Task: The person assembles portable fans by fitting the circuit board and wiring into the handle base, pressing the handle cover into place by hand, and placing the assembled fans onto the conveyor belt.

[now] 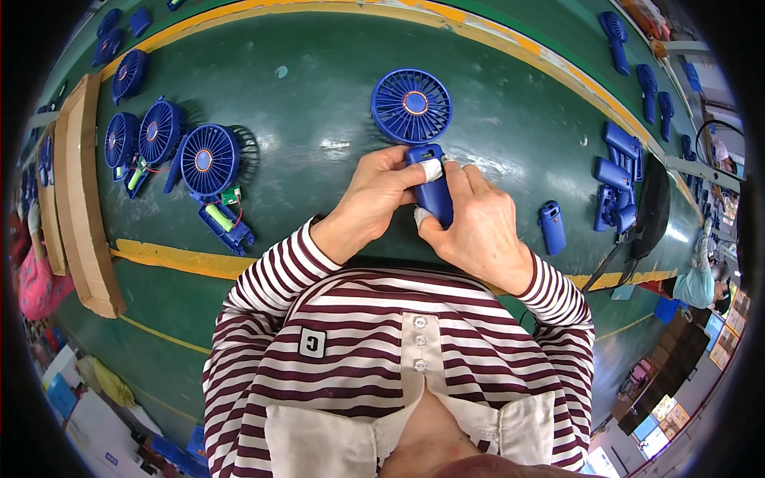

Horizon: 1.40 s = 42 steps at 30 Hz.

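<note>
A blue handheld fan lies in front of me, its round caged head (411, 103) pointing away and its handle (434, 195) toward me. My left hand (362, 195) is closed on the handle's upper left side, the thumb reaching over its top near a small opening. From the right, my right hand (482, 227) grips the same handle, with its thumb low and its fingers along the right edge. White wrapping covers some of my fingertips. To the right of my right hand, a separate blue handle cover (551, 227) lies on the green table (319, 95).
Several unfinished fans (203, 162) with exposed green batteries and thin wires lie at the left, beside a long cardboard tray (84, 199). Blue handle shells (615, 177) are piled at the right near a black object (653, 209). More fans (613, 40) lie beyond the yellow strip.
</note>
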Each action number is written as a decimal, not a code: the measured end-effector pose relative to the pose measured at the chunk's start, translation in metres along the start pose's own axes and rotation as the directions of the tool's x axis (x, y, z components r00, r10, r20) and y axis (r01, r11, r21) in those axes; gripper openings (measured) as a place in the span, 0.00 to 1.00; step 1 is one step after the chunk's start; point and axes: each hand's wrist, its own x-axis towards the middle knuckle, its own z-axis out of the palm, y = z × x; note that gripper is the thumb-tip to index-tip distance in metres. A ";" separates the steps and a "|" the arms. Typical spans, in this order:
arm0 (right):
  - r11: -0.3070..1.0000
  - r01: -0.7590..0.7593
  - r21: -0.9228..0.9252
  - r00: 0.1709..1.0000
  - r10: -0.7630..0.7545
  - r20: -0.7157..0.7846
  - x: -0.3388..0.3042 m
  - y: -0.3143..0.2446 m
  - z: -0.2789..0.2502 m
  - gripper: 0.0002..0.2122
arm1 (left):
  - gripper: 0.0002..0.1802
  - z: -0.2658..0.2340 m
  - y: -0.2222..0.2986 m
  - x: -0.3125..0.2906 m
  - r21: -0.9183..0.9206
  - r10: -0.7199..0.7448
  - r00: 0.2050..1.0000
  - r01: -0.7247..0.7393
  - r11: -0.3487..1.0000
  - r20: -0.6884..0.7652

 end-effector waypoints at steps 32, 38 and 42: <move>0.476 -0.364 0.801 0.932 0.191 0.310 0.003 0.018 0.011 0.16 | 0.18 -0.002 0.007 0.003 -0.123 0.289 0.926 -0.266 0.956 0.244; 0.468 -0.343 0.814 0.938 0.220 0.269 0.002 0.015 0.012 0.16 | 0.17 0.000 0.006 0.002 -0.059 0.312 0.926 -0.307 0.950 0.214; 0.535 -0.317 0.783 0.937 0.307 0.169 0.005 0.011 0.018 0.20 | 0.14 0.003 0.003 0.002 -0.043 0.302 0.940 -0.299 0.953 0.160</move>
